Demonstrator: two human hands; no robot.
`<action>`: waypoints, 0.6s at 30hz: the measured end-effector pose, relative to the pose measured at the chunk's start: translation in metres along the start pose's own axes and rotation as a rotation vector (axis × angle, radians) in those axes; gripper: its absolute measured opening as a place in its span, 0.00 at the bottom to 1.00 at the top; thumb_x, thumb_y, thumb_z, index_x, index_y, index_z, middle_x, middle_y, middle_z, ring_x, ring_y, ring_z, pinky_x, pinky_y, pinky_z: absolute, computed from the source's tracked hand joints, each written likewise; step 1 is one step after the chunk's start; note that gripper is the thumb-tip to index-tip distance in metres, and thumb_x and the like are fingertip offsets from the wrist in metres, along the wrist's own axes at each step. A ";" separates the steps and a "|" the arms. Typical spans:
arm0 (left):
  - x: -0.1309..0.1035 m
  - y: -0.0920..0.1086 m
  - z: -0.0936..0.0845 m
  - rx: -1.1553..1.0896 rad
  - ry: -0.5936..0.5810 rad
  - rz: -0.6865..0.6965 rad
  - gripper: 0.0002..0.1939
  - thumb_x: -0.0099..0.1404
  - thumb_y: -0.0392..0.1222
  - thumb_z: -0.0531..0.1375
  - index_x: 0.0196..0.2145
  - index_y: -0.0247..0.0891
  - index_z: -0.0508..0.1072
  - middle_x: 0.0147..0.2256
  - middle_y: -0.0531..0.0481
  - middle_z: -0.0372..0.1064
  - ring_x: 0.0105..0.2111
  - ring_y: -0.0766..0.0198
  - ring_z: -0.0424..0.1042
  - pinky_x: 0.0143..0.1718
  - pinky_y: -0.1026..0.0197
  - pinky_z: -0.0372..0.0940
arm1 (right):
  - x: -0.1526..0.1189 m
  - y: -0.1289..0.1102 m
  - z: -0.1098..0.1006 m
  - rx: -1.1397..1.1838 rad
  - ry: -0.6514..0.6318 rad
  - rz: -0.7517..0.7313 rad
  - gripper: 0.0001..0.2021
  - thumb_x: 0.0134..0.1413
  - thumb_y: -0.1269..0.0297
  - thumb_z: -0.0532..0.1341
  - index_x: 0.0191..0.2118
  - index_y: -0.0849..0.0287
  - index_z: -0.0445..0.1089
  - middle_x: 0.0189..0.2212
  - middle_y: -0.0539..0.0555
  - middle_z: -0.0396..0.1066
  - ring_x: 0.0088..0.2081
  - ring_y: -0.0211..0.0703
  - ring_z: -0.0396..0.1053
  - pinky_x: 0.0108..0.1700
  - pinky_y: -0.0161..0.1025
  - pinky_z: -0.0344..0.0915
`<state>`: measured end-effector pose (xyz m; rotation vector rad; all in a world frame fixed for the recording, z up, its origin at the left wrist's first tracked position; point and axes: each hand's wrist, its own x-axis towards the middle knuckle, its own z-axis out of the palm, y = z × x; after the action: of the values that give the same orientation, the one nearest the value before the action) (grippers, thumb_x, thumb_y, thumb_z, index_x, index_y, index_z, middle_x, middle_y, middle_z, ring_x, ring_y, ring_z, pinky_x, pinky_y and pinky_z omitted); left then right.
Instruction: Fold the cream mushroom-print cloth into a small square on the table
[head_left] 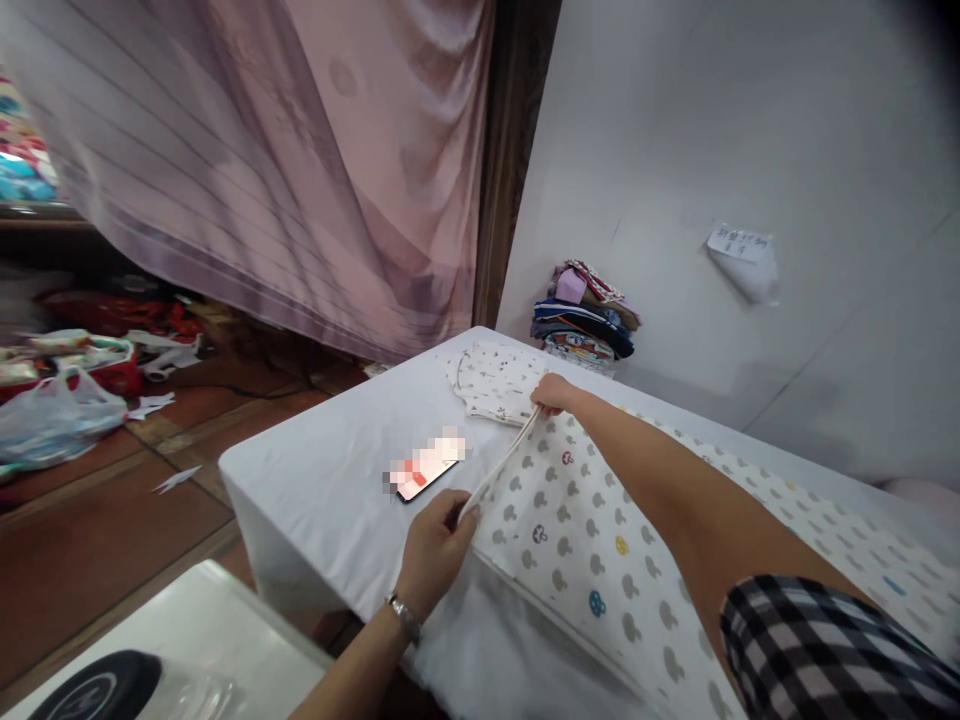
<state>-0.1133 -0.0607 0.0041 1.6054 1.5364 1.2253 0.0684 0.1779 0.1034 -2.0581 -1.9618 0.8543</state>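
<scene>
A white cloth printed with grey and coloured mushroom-like shapes (592, 520) stretches between my hands and runs off to the lower right. My left hand (442, 540), with a bracelet on its wrist, pinches the near corner of its edge. The far corner is gripped by my right hand (553, 394), its fingers closed. The cloth's edge between them is lifted off the white-covered table (315, 450). Just past my right hand lies a folded white fabric piece with small dark prints (495, 380). A phone (427, 475), screen lit, lies left of the cloth.
Folded clothes (581, 315) are stacked by the wall behind the table. A pinkish curtain (360, 180) hangs at the back left. A plastic bag (60, 415) and paper scraps lie on the tiled floor. A round black object (101, 688) sits on a pale surface at lower left.
</scene>
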 end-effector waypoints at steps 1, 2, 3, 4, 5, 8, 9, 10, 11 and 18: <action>0.001 -0.001 -0.002 -0.006 -0.003 -0.028 0.11 0.60 0.48 0.53 0.32 0.39 0.69 0.25 0.54 0.66 0.25 0.66 0.64 0.27 0.64 0.58 | 0.000 -0.002 -0.001 0.007 -0.010 0.002 0.04 0.46 0.73 0.60 0.25 0.68 0.69 0.11 0.55 0.66 0.18 0.40 0.67 0.20 0.30 0.62; 0.002 -0.002 -0.003 -0.004 -0.009 -0.053 0.10 0.59 0.48 0.53 0.31 0.40 0.68 0.25 0.54 0.66 0.25 0.66 0.64 0.26 0.64 0.57 | 0.001 -0.003 0.000 0.021 -0.020 -0.002 0.04 0.47 0.74 0.60 0.25 0.67 0.69 0.12 0.54 0.66 0.18 0.40 0.68 0.20 0.29 0.62; 0.003 -0.002 -0.003 0.009 -0.014 -0.076 0.10 0.59 0.48 0.53 0.30 0.40 0.67 0.24 0.55 0.65 0.25 0.66 0.63 0.26 0.64 0.56 | 0.001 -0.004 0.001 0.039 -0.028 -0.006 0.04 0.48 0.74 0.59 0.26 0.67 0.69 0.12 0.54 0.66 0.18 0.39 0.68 0.21 0.29 0.62; 0.004 -0.002 -0.004 0.035 -0.014 -0.097 0.09 0.59 0.47 0.53 0.29 0.40 0.66 0.23 0.55 0.64 0.24 0.67 0.63 0.25 0.65 0.55 | 0.001 -0.005 0.004 0.057 -0.030 -0.009 0.04 0.50 0.75 0.58 0.28 0.66 0.70 0.13 0.54 0.67 0.19 0.39 0.68 0.21 0.29 0.63; 0.005 -0.002 -0.004 0.074 -0.012 -0.118 0.08 0.58 0.46 0.53 0.27 0.40 0.65 0.22 0.56 0.63 0.24 0.67 0.62 0.25 0.65 0.55 | 0.001 -0.005 0.008 0.075 -0.030 -0.010 0.04 0.50 0.75 0.57 0.30 0.66 0.70 0.13 0.53 0.67 0.19 0.39 0.69 0.21 0.29 0.63; 0.007 -0.002 -0.006 0.241 -0.019 -0.165 0.04 0.56 0.40 0.53 0.25 0.40 0.63 0.21 0.57 0.61 0.23 0.67 0.61 0.26 0.64 0.53 | 0.002 -0.004 0.025 0.116 -0.013 -0.006 0.10 0.50 0.77 0.57 0.40 0.65 0.68 0.15 0.51 0.67 0.20 0.39 0.69 0.22 0.30 0.64; 0.007 -0.002 -0.006 0.299 -0.028 -0.178 0.03 0.55 0.39 0.53 0.25 0.40 0.62 0.21 0.57 0.61 0.23 0.67 0.61 0.26 0.64 0.52 | 0.003 -0.002 0.032 0.128 -0.002 -0.006 0.15 0.50 0.77 0.57 0.45 0.64 0.66 0.16 0.51 0.68 0.20 0.39 0.69 0.22 0.30 0.65; 0.007 -0.002 -0.007 0.353 -0.039 -0.193 0.02 0.55 0.38 0.53 0.25 0.40 0.62 0.21 0.57 0.61 0.24 0.67 0.61 0.26 0.64 0.52 | 0.003 -0.001 0.040 0.139 0.008 -0.007 0.18 0.50 0.77 0.57 0.49 0.63 0.63 0.17 0.50 0.68 0.20 0.39 0.69 0.22 0.30 0.65; 0.006 -0.003 -0.007 0.403 -0.052 -0.207 0.02 0.55 0.37 0.53 0.25 0.40 0.62 0.22 0.56 0.62 0.24 0.67 0.61 0.26 0.64 0.51 | 0.004 0.002 0.047 0.149 0.015 -0.008 0.21 0.50 0.76 0.57 0.52 0.62 0.60 0.19 0.50 0.69 0.20 0.38 0.69 0.22 0.30 0.65; 0.011 -0.003 -0.017 0.597 -0.177 -0.247 0.10 0.60 0.49 0.53 0.30 0.41 0.64 0.28 0.53 0.67 0.28 0.63 0.66 0.27 0.62 0.53 | 0.000 0.023 0.087 0.191 0.042 -0.053 0.28 0.50 0.73 0.58 0.59 0.57 0.54 0.33 0.53 0.73 0.24 0.35 0.70 0.25 0.28 0.65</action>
<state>-0.1314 -0.0522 0.0103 1.7451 2.0253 0.4942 0.0436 0.1528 0.0207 -1.8930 -1.8269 0.9393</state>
